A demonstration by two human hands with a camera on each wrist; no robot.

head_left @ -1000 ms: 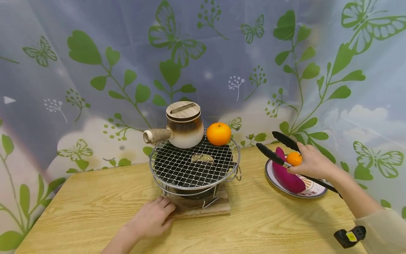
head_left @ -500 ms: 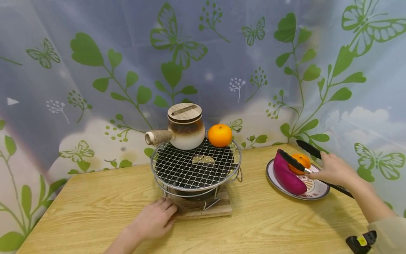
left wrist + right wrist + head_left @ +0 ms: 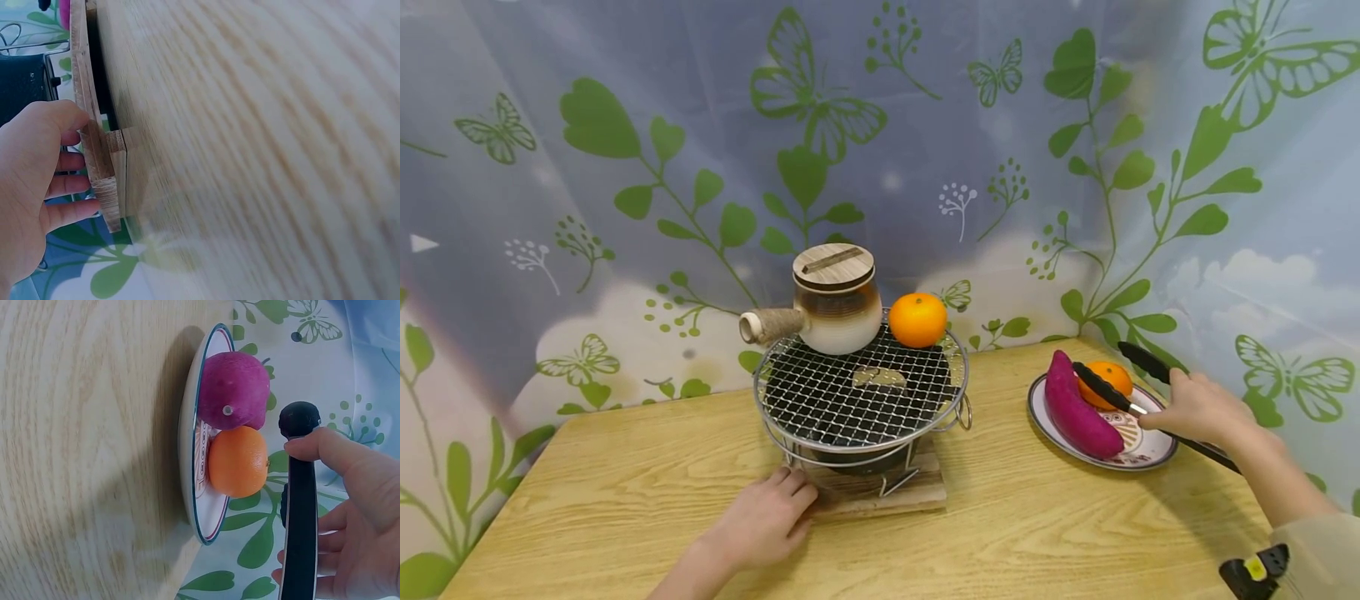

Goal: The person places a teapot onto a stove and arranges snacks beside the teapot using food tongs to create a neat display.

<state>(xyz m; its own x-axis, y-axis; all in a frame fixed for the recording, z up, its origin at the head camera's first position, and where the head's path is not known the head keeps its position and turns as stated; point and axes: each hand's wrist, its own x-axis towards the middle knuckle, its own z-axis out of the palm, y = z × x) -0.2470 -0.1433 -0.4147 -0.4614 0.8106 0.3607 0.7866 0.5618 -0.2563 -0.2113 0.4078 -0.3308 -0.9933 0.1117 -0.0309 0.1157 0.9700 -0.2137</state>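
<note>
In the head view my left hand [image 3: 767, 518] is at the front left corner of a wooden board [image 3: 891, 502] under a small round grill. In the left wrist view its thumb and fingers grip the board's corner. My right hand [image 3: 1206, 407] holds black-tipped tongs [image 3: 301, 519], their arms spread apart. The tongs are above a mandarin orange [image 3: 239, 461], one tip overlapping it in the head view. This fruit lies beside a purple sweet potato [image 3: 1078, 412] on a white plate [image 3: 186, 456] with a dark rim.
On the grill's wire mesh [image 3: 820, 408] stand a side-handled clay pot [image 3: 838, 327] with a wooden lid and another mandarin orange [image 3: 917, 320]. The wooden table [image 3: 1000, 517] ends at a patterned cloth [image 3: 895, 150] behind. A metal ring [image 3: 964, 412] sticks out from the grill's right side.
My right hand and the tongs have shifted right and down to just over the plate's orange, uncovering more of it. My left hand stays at the board.
</note>
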